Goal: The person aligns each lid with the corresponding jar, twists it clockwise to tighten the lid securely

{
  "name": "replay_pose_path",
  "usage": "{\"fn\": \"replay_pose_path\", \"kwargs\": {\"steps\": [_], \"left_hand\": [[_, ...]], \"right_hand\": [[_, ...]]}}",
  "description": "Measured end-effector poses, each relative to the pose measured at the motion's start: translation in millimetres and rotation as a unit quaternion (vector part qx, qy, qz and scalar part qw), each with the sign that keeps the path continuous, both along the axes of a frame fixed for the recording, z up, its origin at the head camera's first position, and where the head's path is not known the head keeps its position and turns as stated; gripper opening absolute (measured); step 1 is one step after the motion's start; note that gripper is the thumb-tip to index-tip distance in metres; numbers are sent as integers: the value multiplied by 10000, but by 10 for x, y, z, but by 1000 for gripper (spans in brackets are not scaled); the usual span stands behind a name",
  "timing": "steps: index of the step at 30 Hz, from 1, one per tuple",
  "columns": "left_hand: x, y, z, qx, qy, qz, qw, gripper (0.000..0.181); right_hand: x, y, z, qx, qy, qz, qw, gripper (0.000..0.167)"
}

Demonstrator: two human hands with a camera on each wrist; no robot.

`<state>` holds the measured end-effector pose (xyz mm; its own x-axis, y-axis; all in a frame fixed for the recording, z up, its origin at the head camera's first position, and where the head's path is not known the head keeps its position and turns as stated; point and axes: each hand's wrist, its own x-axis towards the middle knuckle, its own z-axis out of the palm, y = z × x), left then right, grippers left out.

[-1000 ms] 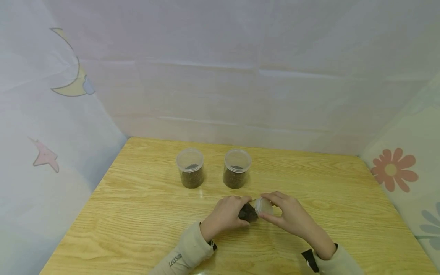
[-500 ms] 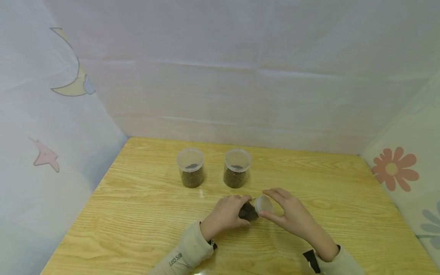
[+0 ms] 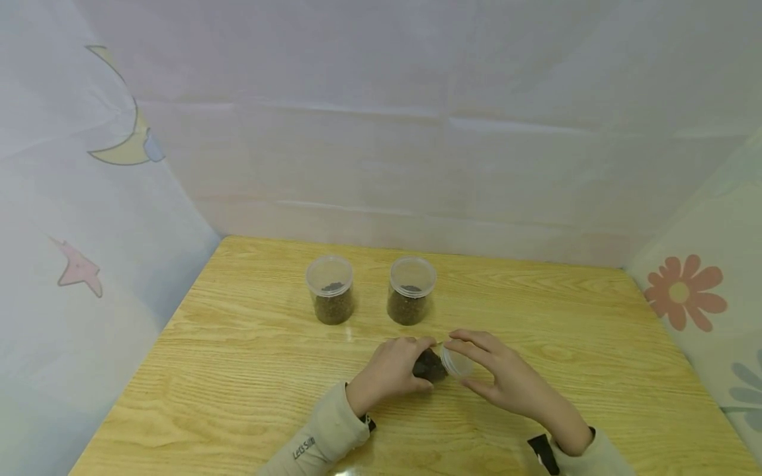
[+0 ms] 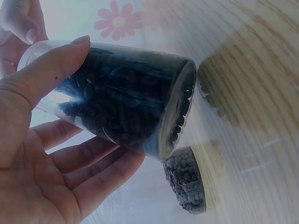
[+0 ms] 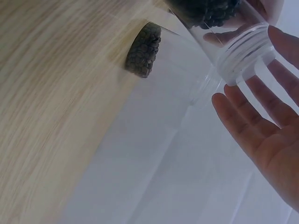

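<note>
My left hand (image 3: 385,370) grips a clear jar (image 4: 126,93) partly filled with dark bean-like pieces, thumb over its side and fingers beneath. The jar lies tilted on its side above the table, its base toward the camera in the left wrist view. Its ribbed, clear lid (image 3: 456,363) points right, toward my right hand (image 3: 508,375). That hand spans the lid, with the thumb at one edge and fingertips at the other in the right wrist view. From the head, the left hand hides much of the jar.
Two similar lidded jars, a left one (image 3: 332,305) and a right one (image 3: 407,305), stand upright behind the hands, each partly filled with dark pieces. The wooden table (image 3: 238,350) ends at a pale cloth backdrop (image 3: 381,165).
The right fingers lifted off the lid's far edge half a second ago, then came back over it. The right thumb shifted along the near edge. The left hand and jar stay in place.
</note>
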<state>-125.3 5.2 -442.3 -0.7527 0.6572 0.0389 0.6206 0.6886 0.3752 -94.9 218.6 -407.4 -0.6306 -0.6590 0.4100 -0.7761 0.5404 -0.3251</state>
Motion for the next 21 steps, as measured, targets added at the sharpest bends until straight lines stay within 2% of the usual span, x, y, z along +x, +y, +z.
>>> {"fn": "replay_pose_path", "kwargs": {"steps": [6,13,21], "left_hand": [[1,1,0,18,-24,-11,10000,65],[2,6,2,53,-12,-46,10000,64],[1,10,-9,-40,83,-33,10000,64]], "right_hand": [[-3,-10,1,161,-59,-271,9995,62],[18,-61,20,364,-622,-1034,9920,50],[26,-98,27,279,-1045,-1448,9835,45]]}}
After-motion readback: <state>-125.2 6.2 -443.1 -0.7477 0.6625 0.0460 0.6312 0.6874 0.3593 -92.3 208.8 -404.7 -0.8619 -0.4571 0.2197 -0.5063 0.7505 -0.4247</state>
